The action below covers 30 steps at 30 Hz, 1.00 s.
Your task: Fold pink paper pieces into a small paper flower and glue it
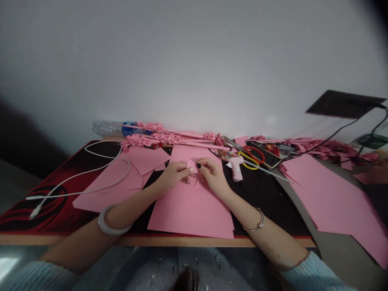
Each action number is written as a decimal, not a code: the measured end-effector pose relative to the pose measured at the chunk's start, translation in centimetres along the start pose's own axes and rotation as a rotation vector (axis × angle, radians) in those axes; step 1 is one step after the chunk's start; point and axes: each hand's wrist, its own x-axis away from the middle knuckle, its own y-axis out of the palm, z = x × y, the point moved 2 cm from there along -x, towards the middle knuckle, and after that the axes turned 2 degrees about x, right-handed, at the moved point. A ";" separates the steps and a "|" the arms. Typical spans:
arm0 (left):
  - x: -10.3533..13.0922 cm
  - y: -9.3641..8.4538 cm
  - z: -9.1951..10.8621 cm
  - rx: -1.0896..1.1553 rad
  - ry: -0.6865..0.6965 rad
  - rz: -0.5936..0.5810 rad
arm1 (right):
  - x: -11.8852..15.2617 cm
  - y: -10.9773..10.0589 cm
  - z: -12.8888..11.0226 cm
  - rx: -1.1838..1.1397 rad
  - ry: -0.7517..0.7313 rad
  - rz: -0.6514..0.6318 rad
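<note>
Between my two hands is a small folded piece of pink paper [191, 165], raised a little above the large pink sheets [190, 210]. My left hand [176, 174] pinches its left side between thumb and fingers. From the other side, my right hand [212, 173] grips the right edge, with thumb and forefinger closed on it. The lower fingers of both hands are partly hidden behind the paper and the hands. Just right of my right hand lies a pale pink glue gun [235, 169].
Scissors with red and yellow handles [252, 157] lie beyond the glue gun. Pink paper flowers [139, 140] and a plastic bottle [107, 128] line the wall. A white cable [91, 192] loops over the left sheets. More pink sheets [330, 198] lie at right, near a person's hand [377, 173].
</note>
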 end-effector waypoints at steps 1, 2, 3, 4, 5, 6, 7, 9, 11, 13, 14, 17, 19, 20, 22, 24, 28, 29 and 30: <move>0.0 0.0 0.0 -0.002 0.003 -0.002 | 0.0 0.1 0.1 -0.046 0.017 0.004; 0.0 0.1 -0.1 0.001 0.005 -0.009 | 0.0 0.3 0.2 -0.096 0.039 0.008; 0.0 0.2 -0.1 0.008 0.004 -0.021 | 0.1 0.4 0.3 -0.146 0.060 0.019; 0.1 0.3 -0.1 0.015 0.001 -0.033 | 0.1 0.6 0.4 -0.193 0.086 0.032; 0.1 0.4 -0.1 0.020 -0.005 -0.046 | 0.2 0.8 0.5 -0.239 0.115 0.049; 0.1 0.6 -0.1 0.022 -0.010 -0.056 | 0.2 0.9 0.5 -0.282 0.147 0.067; 0.1 0.7 -0.1 0.020 -0.014 -0.062 | 0.3 1.0 0.6 -0.322 0.179 0.083; 0.1 0.9 -0.3 0.011 -0.017 -0.070 | 0.4 1.2 0.5 -0.392 0.234 0.103; 0.1 1.1 -0.4 0.000 -0.015 -0.074 | 0.5 1.3 0.3 -0.429 0.265 0.097; 0.1 1.1 -0.5 -0.004 -0.011 -0.083 | 0.4 1.3 0.2 -0.423 0.264 0.092; 0.2 1.1 -0.5 -0.001 -0.008 -0.090 | 0.4 1.3 0.2 -0.409 0.253 0.094; 0.2 1.2 -0.3 0.010 -0.006 -0.109 | 0.3 1.2 0.2 -0.368 0.197 0.104; 0.2 1.2 -0.2 0.008 -0.012 -0.113 | 0.2 1.2 0.4 -0.356 0.173 0.104; 0.2 1.2 -0.2 0.005 -0.015 -0.114 | 0.2 1.2 0.5 -0.353 0.168 0.105; 0.2 1.2 -0.3 0.008 -0.020 -0.122 | 0.2 1.1 0.6 -0.350 0.165 0.114; 0.2 1.3 -0.4 0.023 -0.026 -0.134 | 0.2 1.1 0.7 -0.331 0.154 0.127; 0.1 1.2 -0.2 0.053 -0.067 -0.126 | 0.1 0.7 0.4 -0.208 0.089 0.131; 0.2 1.2 -0.1 0.060 -0.086 -0.120 | 0.1 0.6 0.2 -0.170 0.065 0.126; 0.2 1.2 0.1 0.068 -0.103 -0.113 | 0.1 0.4 0.0 -0.134 0.038 0.120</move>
